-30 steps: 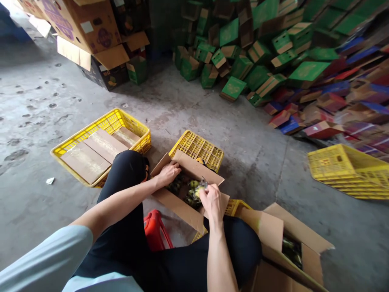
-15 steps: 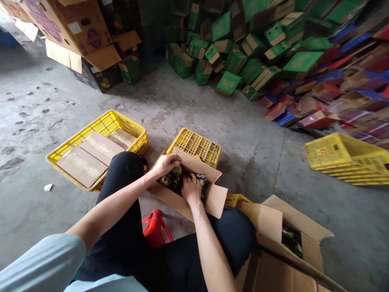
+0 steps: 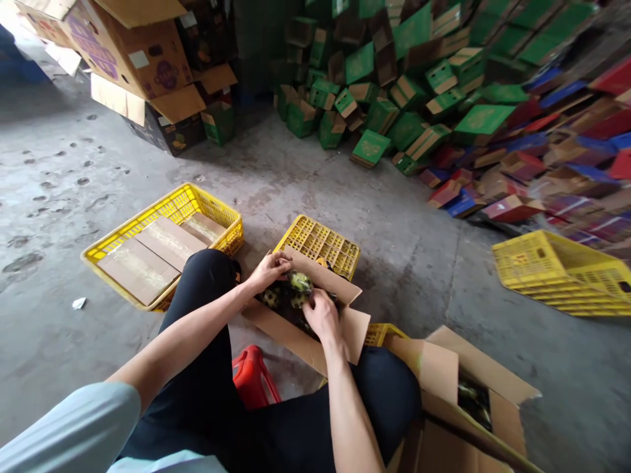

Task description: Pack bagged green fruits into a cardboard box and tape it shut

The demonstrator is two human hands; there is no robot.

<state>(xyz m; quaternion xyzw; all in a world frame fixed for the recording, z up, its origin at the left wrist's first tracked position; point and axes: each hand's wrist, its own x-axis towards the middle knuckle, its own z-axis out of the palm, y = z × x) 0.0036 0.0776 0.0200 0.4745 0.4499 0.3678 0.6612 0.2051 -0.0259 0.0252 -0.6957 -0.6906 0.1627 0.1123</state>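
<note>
An open cardboard box (image 3: 290, 334) stands tilted in front of me, between my knees. Inside are dark, glossy contents with a mottled yellow-green and black piece (image 3: 300, 282), perhaps wrapped produce; its exact kind cannot be made out. My right hand (image 3: 323, 314) reaches in from the right, its fingers closed on the lower right end of that piece. At the box's far left corner my left hand (image 3: 271, 270) has its fingers bent together beside the piece. What those fingers pinch, if anything, is hidden.
A yellow crate (image 3: 89, 253) with taped cartons stands left. Beyond my box lies an upturned yellow crate (image 3: 345, 246). A red stool (image 3: 251, 378) is below; another open carton (image 3: 438, 371) is at right, stacked yellow crates (image 3: 522, 266) farther off. Green boxes (image 3: 369, 148) are heaped behind.
My right hand has drawn up and slightly right, and the mottled green piece now shows higher between my hands. My left hand has stayed by the box corner. The view has shifted slightly.
</note>
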